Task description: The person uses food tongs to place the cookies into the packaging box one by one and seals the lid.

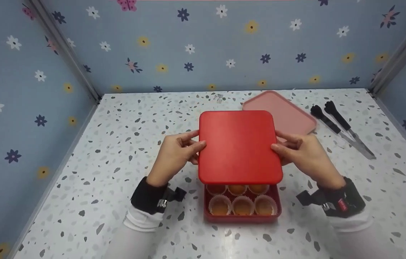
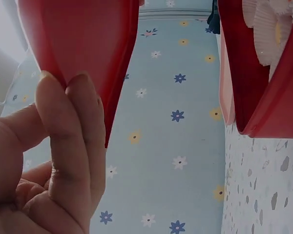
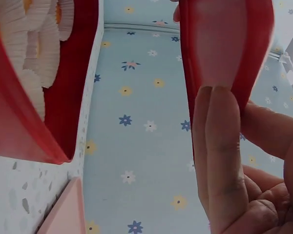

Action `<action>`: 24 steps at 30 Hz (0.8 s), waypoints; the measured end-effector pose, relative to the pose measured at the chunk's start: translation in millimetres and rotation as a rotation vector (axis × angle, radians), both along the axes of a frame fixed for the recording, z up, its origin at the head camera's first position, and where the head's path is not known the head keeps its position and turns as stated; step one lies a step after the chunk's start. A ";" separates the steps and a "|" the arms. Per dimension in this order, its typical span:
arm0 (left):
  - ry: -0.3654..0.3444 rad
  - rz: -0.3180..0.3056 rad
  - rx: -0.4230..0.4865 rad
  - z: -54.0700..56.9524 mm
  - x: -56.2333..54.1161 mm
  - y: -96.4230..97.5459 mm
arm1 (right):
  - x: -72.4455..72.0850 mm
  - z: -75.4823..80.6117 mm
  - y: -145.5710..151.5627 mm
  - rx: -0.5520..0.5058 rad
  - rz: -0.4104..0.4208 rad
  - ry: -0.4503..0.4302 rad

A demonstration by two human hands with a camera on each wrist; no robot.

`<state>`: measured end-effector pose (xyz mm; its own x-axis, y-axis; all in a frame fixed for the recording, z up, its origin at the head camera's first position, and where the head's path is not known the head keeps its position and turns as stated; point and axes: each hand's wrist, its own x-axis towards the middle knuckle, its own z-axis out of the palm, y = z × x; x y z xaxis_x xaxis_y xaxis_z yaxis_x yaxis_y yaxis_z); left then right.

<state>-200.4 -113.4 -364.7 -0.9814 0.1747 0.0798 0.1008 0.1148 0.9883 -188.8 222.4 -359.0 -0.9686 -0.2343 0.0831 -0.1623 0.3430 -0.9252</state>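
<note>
A square red lid (image 1: 239,147) is held up between both hands, above a red box (image 1: 242,218). My left hand (image 1: 176,154) pinches its left edge, thumb on top and fingers beneath. On the opposite edge my right hand (image 1: 305,156) grips it the same way. Both wrist views show the lid's underside and a gap between it and the box. Inside the box sit several small cakes (image 1: 243,206) in white paper cups; the lid hides the back part of the box in the head view.
Behind the lid lies a pink tray (image 1: 294,115), partly covered by it from above. Tongs with black tips (image 1: 343,126) rest on the speckled table (image 1: 124,144) at the right. Flower-patterned walls (image 1: 210,46) close off the back and sides.
</note>
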 end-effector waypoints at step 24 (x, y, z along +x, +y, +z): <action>-0.075 -0.186 -0.461 -41.2 42.4 10.3 | 39.6 -49.8 0.3 0.347 0.062 -0.017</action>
